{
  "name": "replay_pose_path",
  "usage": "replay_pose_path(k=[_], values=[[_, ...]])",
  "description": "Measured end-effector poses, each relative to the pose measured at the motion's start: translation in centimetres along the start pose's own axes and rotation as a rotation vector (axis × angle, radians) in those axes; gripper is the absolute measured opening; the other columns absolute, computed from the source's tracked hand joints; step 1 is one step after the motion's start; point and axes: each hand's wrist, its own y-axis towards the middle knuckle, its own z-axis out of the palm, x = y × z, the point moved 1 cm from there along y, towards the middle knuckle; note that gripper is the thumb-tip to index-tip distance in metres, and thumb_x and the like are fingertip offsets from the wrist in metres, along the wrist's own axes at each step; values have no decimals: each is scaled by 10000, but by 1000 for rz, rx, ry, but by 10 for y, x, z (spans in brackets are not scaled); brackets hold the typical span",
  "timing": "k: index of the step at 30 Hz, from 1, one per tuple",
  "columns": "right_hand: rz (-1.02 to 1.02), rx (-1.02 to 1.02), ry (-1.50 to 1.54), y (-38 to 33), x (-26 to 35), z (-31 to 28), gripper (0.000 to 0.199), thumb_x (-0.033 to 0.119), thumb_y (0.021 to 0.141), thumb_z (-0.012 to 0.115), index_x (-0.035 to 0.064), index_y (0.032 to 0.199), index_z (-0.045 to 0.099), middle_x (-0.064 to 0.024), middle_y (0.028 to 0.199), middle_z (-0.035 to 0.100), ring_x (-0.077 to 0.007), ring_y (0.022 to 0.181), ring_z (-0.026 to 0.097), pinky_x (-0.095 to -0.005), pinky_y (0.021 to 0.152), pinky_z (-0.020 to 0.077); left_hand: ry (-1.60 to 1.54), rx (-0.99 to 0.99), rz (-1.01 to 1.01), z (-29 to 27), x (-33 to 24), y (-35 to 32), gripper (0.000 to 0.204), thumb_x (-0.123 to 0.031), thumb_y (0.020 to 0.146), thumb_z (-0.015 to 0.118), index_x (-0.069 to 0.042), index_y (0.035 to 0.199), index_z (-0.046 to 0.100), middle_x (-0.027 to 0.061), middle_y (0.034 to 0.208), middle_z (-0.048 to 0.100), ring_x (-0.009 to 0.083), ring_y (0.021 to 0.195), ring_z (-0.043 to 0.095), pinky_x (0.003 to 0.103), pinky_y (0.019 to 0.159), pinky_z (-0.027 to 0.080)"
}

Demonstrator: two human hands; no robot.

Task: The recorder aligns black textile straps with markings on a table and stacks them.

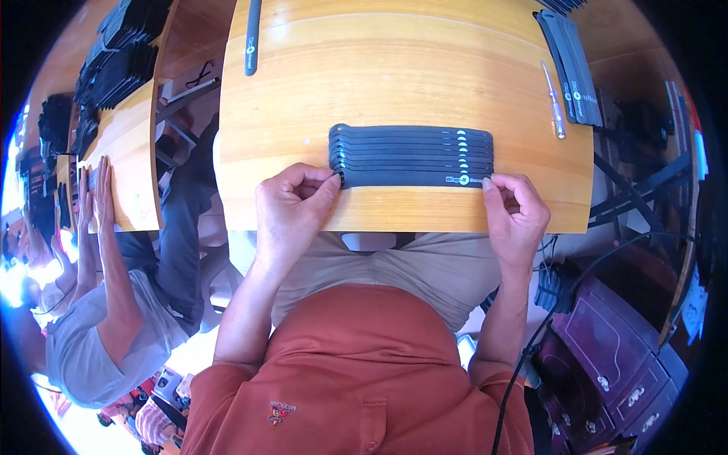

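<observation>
A row of several black fabric straps (409, 146) lies across the wooden table in front of me, each overlapping the one behind it. Small pale printed marks line up near their right ends, and their left ends are rounded. The nearest strap (402, 179) shows its whole width, with light print toward the right. My left hand (294, 206) pinches its left end between thumb and fingertips. At its right end my right hand (517, 212) is closed, thumb and forefinger on the tip. The strap runs flat and straight between both hands.
A single strap (252, 38) lies at the table's far left. At the right edge are a stack of straps (578, 83) and a slim screwdriver-like tool (554, 102). Another person's hands (103, 199) rest on a neighbouring table, near piles of black straps (121, 72). Purple drawers (607, 349) stand lower right.
</observation>
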Motion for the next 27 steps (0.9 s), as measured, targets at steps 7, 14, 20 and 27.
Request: replay_pose_path(k=[7,14,20,27], values=[[-60,-26,-22,0,-2,1,62,-38,881,736,-33,938,710,-126,852,711,-167,688,675,-282,632,526,-12,-5,-33,3,-3,-1,96,-49,923,764,45,925,745,22,732,707,42,646,610,218,592,499],[-33,-8,-29,3,4,1,62,-42,866,739,-36,922,713,-122,838,699,-188,659,670,-294,615,524,5,-34,-32,1,1,0,88,-48,923,761,38,925,743,9,726,694,34,640,593,209,588,484],[-54,9,-52,3,7,-1,64,-35,875,739,-34,929,706,-123,843,692,-196,659,673,-305,612,525,11,-36,-28,2,0,0,87,-45,923,759,40,925,741,4,731,692,30,645,587,205,590,476],[-75,-13,-85,3,9,0,61,-36,873,736,-25,924,704,-133,835,686,-228,666,674,-322,619,530,24,-41,-6,2,1,1,91,-38,926,751,52,929,738,9,739,697,32,646,589,206,596,478]])
